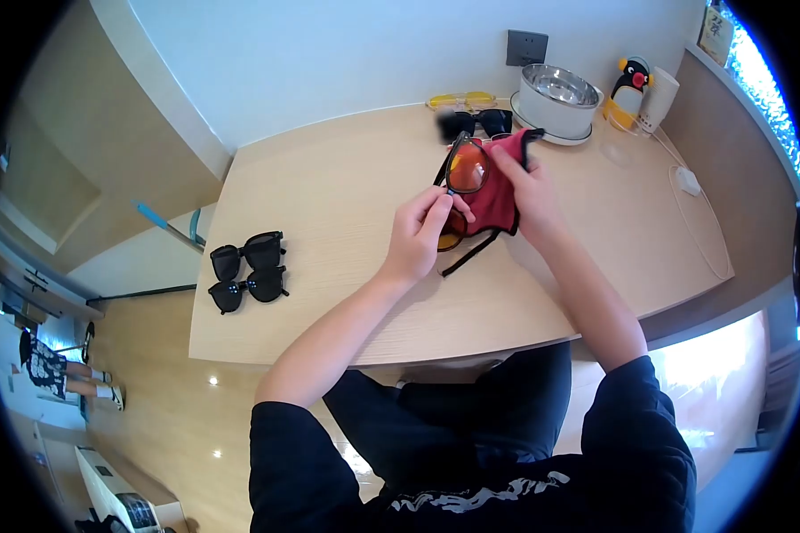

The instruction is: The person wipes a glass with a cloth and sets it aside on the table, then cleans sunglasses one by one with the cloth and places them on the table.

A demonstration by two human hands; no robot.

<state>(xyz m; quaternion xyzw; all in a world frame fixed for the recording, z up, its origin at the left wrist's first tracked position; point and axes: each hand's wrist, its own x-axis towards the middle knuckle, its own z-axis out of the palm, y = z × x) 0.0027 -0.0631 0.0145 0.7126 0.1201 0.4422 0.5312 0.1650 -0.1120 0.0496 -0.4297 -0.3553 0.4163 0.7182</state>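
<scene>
Above the desk, my left hand (418,233) is closed on a pair of dark-framed glasses (468,169) with orange-tinted lenses, gripping them near the bridge. The glasses are tilted, one lens above the other, and a temple arm points down toward the desk. My right hand (531,191) pinches a red cloth (500,200) with black edging, just right of the upper lens. Part of the cloth lies behind the glasses. Black sunglasses (484,123) and yellow-lensed glasses (461,100) lie beyond my hands.
Two black pairs of sunglasses (247,271) lie at the desk's (329,213) left side. At the back right are a white bowl (557,98) with a metal inside, a penguin figure (630,86), a white cup (658,99) and a cable (687,181). Another person (58,369) stands far left.
</scene>
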